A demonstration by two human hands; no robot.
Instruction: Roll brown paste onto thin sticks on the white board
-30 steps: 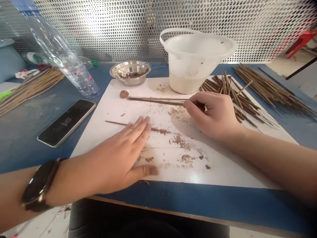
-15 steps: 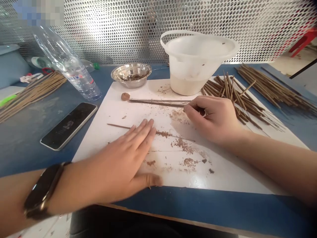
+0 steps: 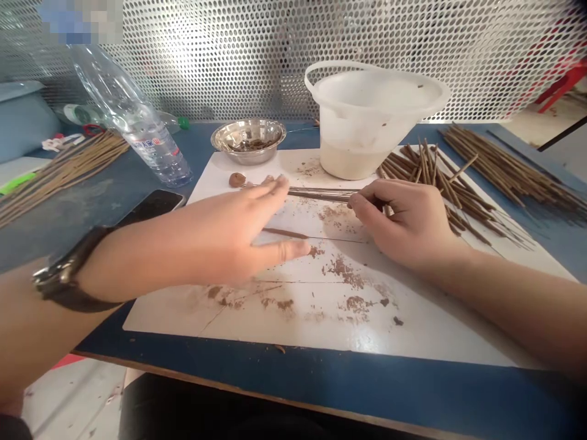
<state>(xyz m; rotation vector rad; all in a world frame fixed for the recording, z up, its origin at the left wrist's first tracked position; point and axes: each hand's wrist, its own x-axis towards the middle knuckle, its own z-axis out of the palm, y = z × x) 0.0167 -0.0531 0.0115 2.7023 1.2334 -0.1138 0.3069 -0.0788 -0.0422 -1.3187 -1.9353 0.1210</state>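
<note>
My left hand (image 3: 229, 229) lies flat and open over the white board, its fingertips near a lump of brown paste (image 3: 237, 179). Under its fingers lies a brown paste-coated stick (image 3: 280, 233), partly hidden. My right hand (image 3: 403, 223) pinches the ends of a thin bundle of bare sticks (image 3: 321, 195) stretched across the board. Brown paste crumbs (image 3: 343, 272) are scattered on the white board (image 3: 321, 321). A dark watch (image 3: 68, 272) circles my left wrist.
A steel bowl (image 3: 247, 140) of brown paste and a white plastic bucket (image 3: 367, 116) stand behind the board. Stick bundles (image 3: 509, 165) lie on the blue table at right and left. A plastic bottle (image 3: 142, 134) and phone (image 3: 156, 201) stand left, before a perforated metal screen (image 3: 293, 55).
My left hand has slid up the board and away from me, towards the thin sticks, and now covers most of the phone's near side. My right hand holds its pinch with little movement.
</note>
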